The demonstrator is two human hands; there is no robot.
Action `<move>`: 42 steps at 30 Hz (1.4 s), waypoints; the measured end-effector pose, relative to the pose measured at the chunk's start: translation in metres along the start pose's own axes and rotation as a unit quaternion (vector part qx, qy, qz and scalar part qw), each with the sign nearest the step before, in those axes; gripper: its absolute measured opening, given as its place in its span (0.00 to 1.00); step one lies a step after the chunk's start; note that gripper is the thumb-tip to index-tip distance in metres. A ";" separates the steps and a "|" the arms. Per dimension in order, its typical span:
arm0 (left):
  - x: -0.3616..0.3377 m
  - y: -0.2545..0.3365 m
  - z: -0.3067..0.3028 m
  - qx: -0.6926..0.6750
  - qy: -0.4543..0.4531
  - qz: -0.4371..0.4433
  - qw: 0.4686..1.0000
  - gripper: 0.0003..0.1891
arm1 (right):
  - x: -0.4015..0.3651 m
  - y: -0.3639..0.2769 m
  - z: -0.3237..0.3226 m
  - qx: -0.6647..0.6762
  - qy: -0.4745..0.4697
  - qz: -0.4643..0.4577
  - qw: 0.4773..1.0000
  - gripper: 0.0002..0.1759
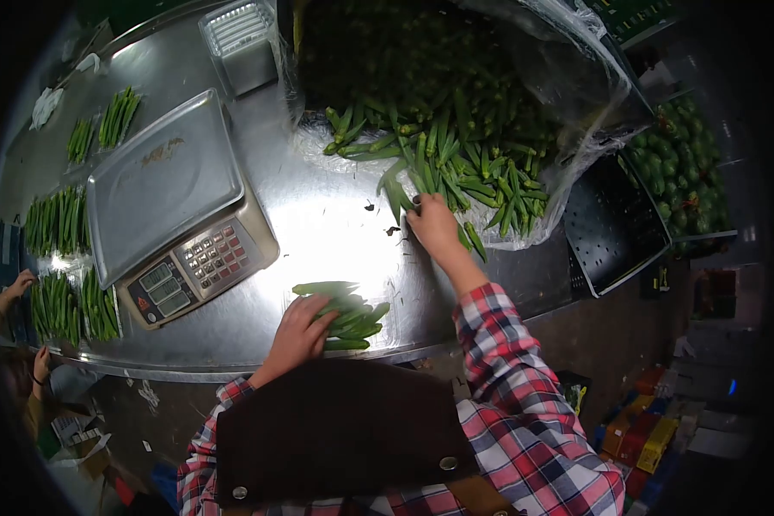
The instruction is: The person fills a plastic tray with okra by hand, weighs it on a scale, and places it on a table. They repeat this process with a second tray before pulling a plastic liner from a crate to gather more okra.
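Note:
Near the front edge of the steel table, my left hand (301, 328) curls its fingers over the stem or tip ends of a small row of okra pods (350, 316). Something clear, perhaps a plastic tray, shows faintly around those pods. My right hand (435, 227) reaches farther out, its fingers closed around okra (396, 191) at the near edge of a big okra pile (456, 159). The pile spills from a container lined with clear plastic (598, 142). My right fingertips are partly hidden among the pods.
Left of my hands stands a digital scale (199, 267) with a metal pan (165, 176). Beyond it are stacked clear trays (239, 43). Packed okra (56, 222) lies at far left, near another person's hands (17, 285). A black crate (617, 228) sits at right.

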State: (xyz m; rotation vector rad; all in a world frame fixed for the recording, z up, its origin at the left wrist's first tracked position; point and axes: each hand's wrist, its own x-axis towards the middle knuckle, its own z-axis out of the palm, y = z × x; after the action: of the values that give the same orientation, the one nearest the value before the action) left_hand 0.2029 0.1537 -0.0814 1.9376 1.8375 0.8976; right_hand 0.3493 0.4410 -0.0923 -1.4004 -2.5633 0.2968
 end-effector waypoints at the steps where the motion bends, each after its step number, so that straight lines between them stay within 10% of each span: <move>1: 0.000 0.002 -0.001 -0.009 0.014 -0.013 1.000 0.21 | 0.005 -0.001 0.004 -0.009 -0.008 0.005 1.000 0.14; 9: -0.032 -0.007 0.007 -0.016 0.061 -0.074 0.995 0.28 | -0.002 0.023 -0.001 0.221 0.050 -0.002 0.974 0.15; 12: -0.025 0.002 0.003 -0.002 0.107 -0.091 0.990 0.30 | -0.039 -0.023 -0.046 0.292 -0.210 -0.021 0.933 0.15; 16: -0.001 0.016 -0.008 0.054 0.056 -0.056 0.995 0.30 | -0.075 -0.059 -0.039 0.313 -0.296 -0.200 0.880 0.12; 18: 0.006 0.009 0.002 0.086 0.009 -0.040 0.995 0.29 | -0.071 -0.031 0.010 0.234 -0.205 -0.235 0.921 0.11; 20: 0.007 0.000 0.014 0.091 -0.011 -0.030 0.995 0.28 | -0.046 -0.023 -0.027 0.345 -0.134 0.050 0.928 0.12; 22: 0.002 -0.007 0.021 0.069 -0.004 -0.032 0.997 0.26 | -0.021 0.014 -0.018 0.180 0.014 0.075 0.981 0.09; 31: 0.014 -0.005 0.009 0.029 0.029 -0.086 0.995 0.24 | 0.022 0.049 -0.033 -0.110 0.042 -0.067 0.991 0.11; 35: 0.003 -0.002 -0.009 0.012 0.072 -0.117 0.990 0.22 | 0.001 0.086 -0.038 0.196 0.092 0.051 0.975 0.11; 38: -0.010 -0.005 -0.014 -0.072 0.148 -0.209 0.964 0.20 | -0.039 0.049 -0.075 0.347 -0.122 0.157 0.917 0.10; 42: -0.020 -0.006 -0.015 -0.130 0.186 -0.222 0.948 0.19 | -0.093 0.000 -0.063 0.386 -0.218 -0.044 0.895 0.08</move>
State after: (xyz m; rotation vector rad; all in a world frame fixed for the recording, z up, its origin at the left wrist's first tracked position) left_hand 0.1896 0.1319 -0.0786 1.1832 2.1077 1.3244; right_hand 0.4157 0.3671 -0.0398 -0.9666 -2.3237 1.5597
